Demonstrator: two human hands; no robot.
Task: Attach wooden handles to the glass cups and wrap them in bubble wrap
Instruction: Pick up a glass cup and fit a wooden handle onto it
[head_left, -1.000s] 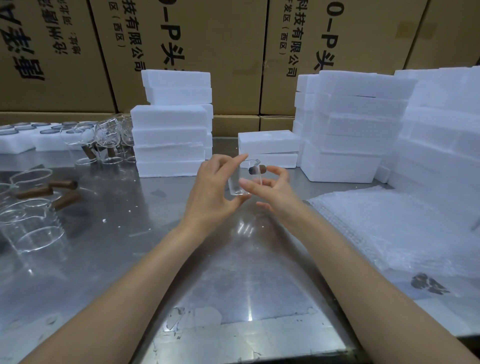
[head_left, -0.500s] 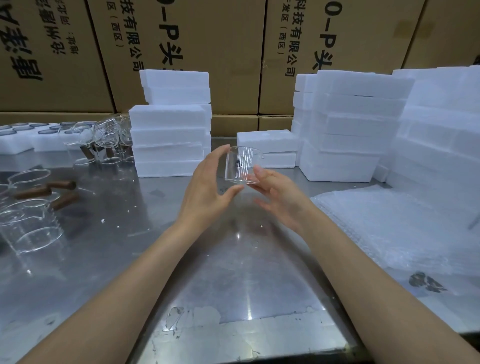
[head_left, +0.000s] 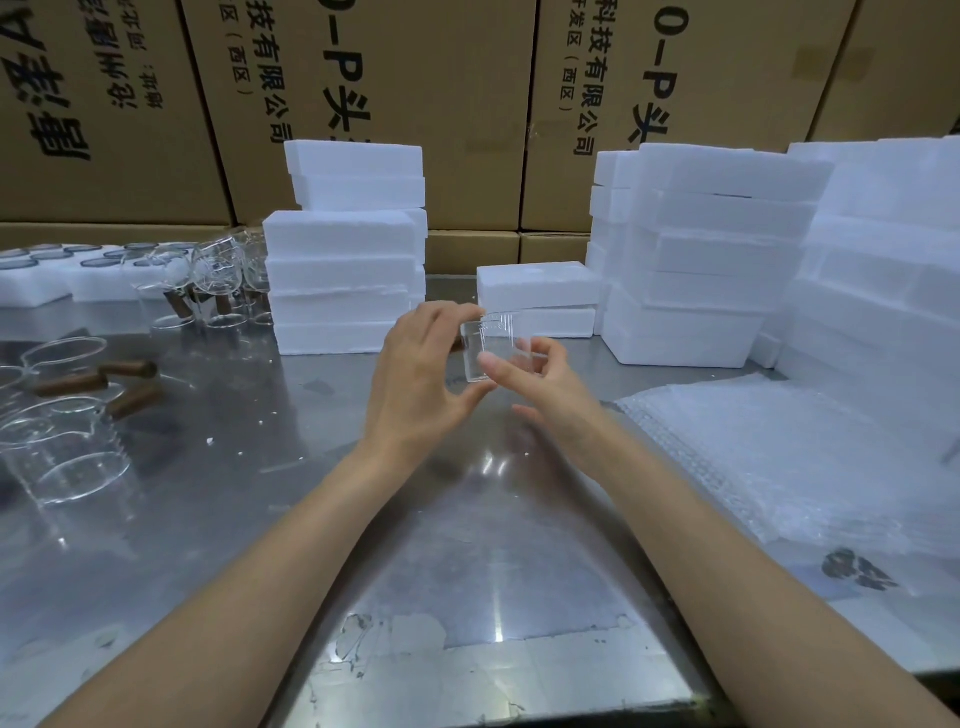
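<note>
Since half a second ago the small clear ribbed glass cup (head_left: 491, 349) has tipped and dropped slightly between both hands above the scuffed steel table (head_left: 291, 467). The left hand (head_left: 421, 384) grips it, fingers curled over its rim and thumb beneath; the right hand (head_left: 545, 382) pinches its right side, index finger across the front. Clear bubble wrap sheets (head_left: 779, 457) lie at right

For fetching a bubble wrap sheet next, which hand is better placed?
Probably the right hand: the bubble wrap stack lies on the table just to its right, and it only pinches the glass cup, while the left hand grips the cup from the far side.
</note>
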